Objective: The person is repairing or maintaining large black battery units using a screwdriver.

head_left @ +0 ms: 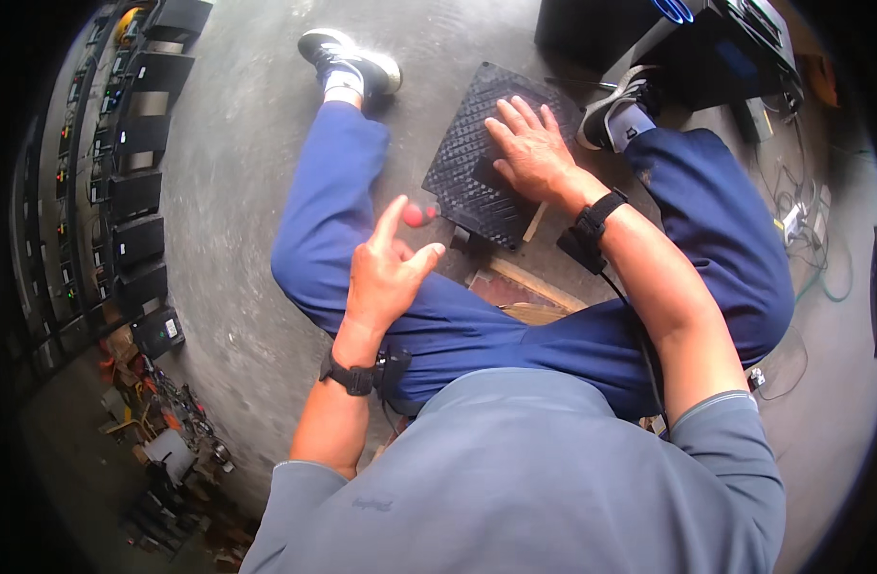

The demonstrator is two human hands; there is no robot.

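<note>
My right hand [534, 153] lies on a black textured panel [467, 143], fingers spread and nothing gripped. The panel is rectangular, with a raised crisscross pattern, and sits at an angle between my legs. My left hand [386, 273] is over my left thigh, its index finger and thumb held well apart. Beyond the index fingertip and close to the panel's near left corner is a small round red thing [415, 215], blurred. I cannot make out its kind, or whether the finger touches it.
Wooden strips [539, 284] lie under and nearer than the panel. Black box-like cases [716, 67] stand at the far right, with loose cables [797, 225] on the floor nearby. Racks of black units [137, 191] line the left side; assorted clutter [171, 450] lies at the lower left.
</note>
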